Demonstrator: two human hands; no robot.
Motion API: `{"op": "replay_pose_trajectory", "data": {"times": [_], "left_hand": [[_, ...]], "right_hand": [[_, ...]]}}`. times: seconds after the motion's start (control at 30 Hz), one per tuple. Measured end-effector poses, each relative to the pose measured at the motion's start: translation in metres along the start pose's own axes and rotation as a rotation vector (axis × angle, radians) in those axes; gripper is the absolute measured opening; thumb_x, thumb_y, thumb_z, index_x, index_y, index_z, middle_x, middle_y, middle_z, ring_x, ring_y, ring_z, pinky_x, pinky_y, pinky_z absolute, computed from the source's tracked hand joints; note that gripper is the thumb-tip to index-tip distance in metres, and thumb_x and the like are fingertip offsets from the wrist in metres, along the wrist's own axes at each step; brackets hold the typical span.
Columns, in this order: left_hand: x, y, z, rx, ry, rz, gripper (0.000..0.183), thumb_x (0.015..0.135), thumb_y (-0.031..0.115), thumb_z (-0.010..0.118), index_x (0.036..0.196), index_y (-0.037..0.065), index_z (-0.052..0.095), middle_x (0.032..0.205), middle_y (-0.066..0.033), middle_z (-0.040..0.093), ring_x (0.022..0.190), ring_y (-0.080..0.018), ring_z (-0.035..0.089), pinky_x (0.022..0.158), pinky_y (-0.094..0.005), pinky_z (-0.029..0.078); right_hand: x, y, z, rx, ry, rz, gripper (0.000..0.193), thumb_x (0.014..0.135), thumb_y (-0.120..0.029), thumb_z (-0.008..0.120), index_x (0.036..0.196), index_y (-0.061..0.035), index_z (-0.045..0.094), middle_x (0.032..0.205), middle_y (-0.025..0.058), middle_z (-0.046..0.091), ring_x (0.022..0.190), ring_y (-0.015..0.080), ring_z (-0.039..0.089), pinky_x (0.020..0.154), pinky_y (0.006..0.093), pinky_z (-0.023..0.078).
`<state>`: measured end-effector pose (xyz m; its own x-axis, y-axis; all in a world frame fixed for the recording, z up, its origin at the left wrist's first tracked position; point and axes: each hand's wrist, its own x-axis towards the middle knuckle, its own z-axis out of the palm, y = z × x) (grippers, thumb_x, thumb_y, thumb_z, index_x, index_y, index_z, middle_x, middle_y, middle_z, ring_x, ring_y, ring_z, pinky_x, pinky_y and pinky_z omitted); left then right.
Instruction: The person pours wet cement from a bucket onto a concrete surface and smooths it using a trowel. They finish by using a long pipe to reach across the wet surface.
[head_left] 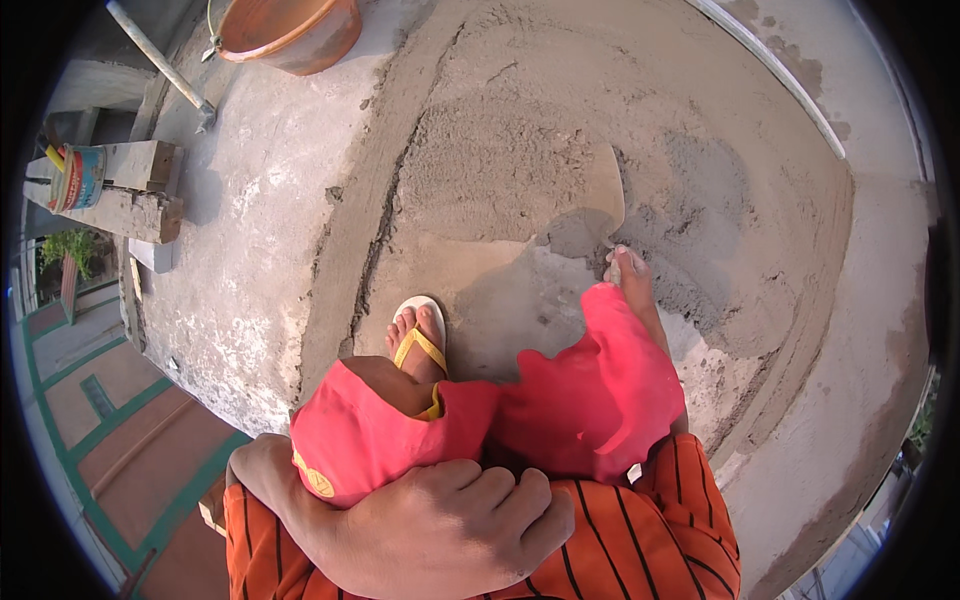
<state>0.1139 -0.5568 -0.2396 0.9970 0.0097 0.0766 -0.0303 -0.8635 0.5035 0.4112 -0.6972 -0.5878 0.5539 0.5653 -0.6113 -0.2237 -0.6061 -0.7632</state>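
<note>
My right hand [628,268] is closed round the handle of a trowel [606,190]. The trowel's pale blade points away from me and lies against the wet grey mortar [500,160]. A smoother, wetter patch of mortar [700,190] spreads just right of the blade. Across my lap rests my left hand [470,520], its fingers curled into a loose fist with nothing seen in it; the palm side is hidden. My foot in a white flip-flop with a yellow strap [422,352] stands on the bare floor at the mortar's near edge.
An orange-brown basin [300,40] stands at the far left, near a pole-like tool [165,65]. A small painted can [82,178] sits on a wooden plank [140,205]. A long straightedge [775,75] lies far right. Raised mortar strips [350,200] border the bed.
</note>
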Motion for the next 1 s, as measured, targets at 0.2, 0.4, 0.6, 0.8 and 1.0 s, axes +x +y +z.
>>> {"op": "replay_pose_trajectory", "data": {"times": [0.2,0.4,0.6,0.8,1.0], "left_hand": [[0.001,0.002,-0.002,-0.075,-0.048,0.022,0.032,0.066,0.022,0.064,0.095,0.011,0.066,0.08,0.0062,0.06,0.052,-0.0046,0.048,0.045,-0.0191,0.033],[-0.007,0.002,-0.009,-0.141,-0.048,0.052,0.035,0.067,0.024,0.065,0.099,0.012,0.067,0.084,0.0049,0.062,0.052,-0.0049,0.048,0.045,-0.0198,0.032],[-0.012,0.015,-0.003,-0.113,-0.037,-0.042,0.032,0.073,0.027,0.071,0.101,0.011,0.068,0.088,0.0022,0.066,0.051,-0.0064,0.051,0.045,-0.0213,0.037],[-0.008,0.015,-0.005,-0.112,-0.033,-0.087,0.033,0.076,0.029,0.072,0.103,0.01,0.068,0.088,0.0014,0.066,0.05,-0.0079,0.051,0.044,-0.0224,0.039],[-0.008,0.002,-0.004,-0.137,-0.014,-0.048,0.03,0.076,0.028,0.072,0.1,0.011,0.067,0.086,0.0035,0.065,0.052,-0.0074,0.052,0.045,-0.0221,0.038]], "right_hand": [[-0.042,0.046,-0.08,0.083,0.275,0.135,0.041,0.1,-0.039,0.046,0.116,-0.0047,0.062,0.086,0.0027,0.058,0.072,0.0129,0.054,0.063,0.0306,0.047],[0.003,0.069,-0.006,-0.149,0.227,-0.339,0.035,0.097,-0.043,0.053,0.094,-0.0082,0.058,0.073,0.002,0.054,0.061,0.0133,0.05,0.055,0.0291,0.042],[0.005,-0.078,0.136,0.045,-0.411,-0.024,0.039,0.096,-0.047,0.053,0.093,-0.0081,0.056,0.069,0.003,0.055,0.052,0.0124,0.053,0.049,0.0295,0.045],[0.044,-0.067,0.064,0.136,-0.1,-0.021,0.038,0.097,-0.047,0.051,0.094,-0.0086,0.055,0.068,0.0021,0.054,0.05,0.012,0.053,0.045,0.029,0.044],[-0.017,0.042,-0.091,0.215,0.364,0.06,0.041,0.098,-0.05,0.048,0.096,-0.01,0.055,0.067,0.0022,0.053,0.049,0.0133,0.051,0.042,0.0291,0.042]]}}
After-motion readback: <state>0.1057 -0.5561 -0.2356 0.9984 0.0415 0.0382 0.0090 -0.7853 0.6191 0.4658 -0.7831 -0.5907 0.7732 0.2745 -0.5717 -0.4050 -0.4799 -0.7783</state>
